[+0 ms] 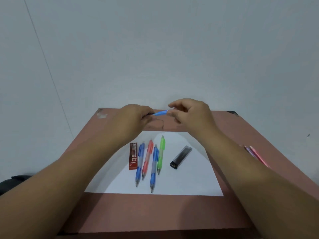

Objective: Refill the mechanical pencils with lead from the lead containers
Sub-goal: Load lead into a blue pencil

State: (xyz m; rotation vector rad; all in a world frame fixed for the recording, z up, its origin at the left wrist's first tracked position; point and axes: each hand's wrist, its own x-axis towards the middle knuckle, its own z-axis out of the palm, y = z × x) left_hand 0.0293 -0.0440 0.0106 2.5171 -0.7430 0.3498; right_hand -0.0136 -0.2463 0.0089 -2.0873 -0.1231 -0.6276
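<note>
Pencil (160, 112) spans crosswise between your grips: left hand (136, 116) clutches one end, right hand (189, 112) pinches the other.

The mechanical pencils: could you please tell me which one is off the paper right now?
The light blue pencil, gripped by the left hand and touched by the right hand; the two blue, the red and the green ones lie on the white paper.

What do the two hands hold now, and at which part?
A blue pencil. The left hand grips one end; the right hand pinches the other end, above the table.
</note>
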